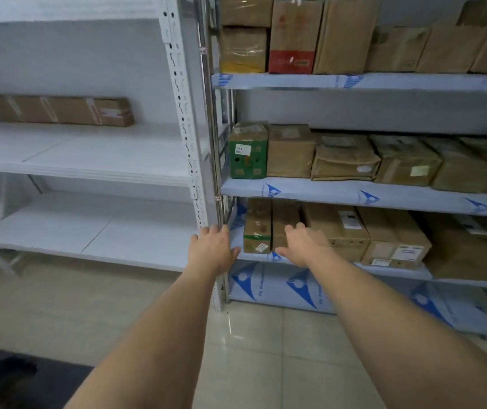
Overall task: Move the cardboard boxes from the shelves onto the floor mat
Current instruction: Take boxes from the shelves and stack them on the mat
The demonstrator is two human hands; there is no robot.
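Storeroom shelving fills the view, white racks left, box-laden racks right. On the lower shelf [269, 256] two narrow cardboard boxes [270, 228] stand upright, long axes running back into the rack. Both hands reach forward, fingers spread and empty: right hand [302, 246] just before the boxes, nearer; left hand [212, 249] at the upright post [217, 160]. A dark floor mat [47, 379] lies behind, lower left.

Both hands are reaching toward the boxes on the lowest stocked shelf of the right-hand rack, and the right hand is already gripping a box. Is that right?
Not quite. The head view shows the right hand open, fingers spread in front of the brown box, not gripping it. The rest holds: both it and the left hand reach toward that shelf.
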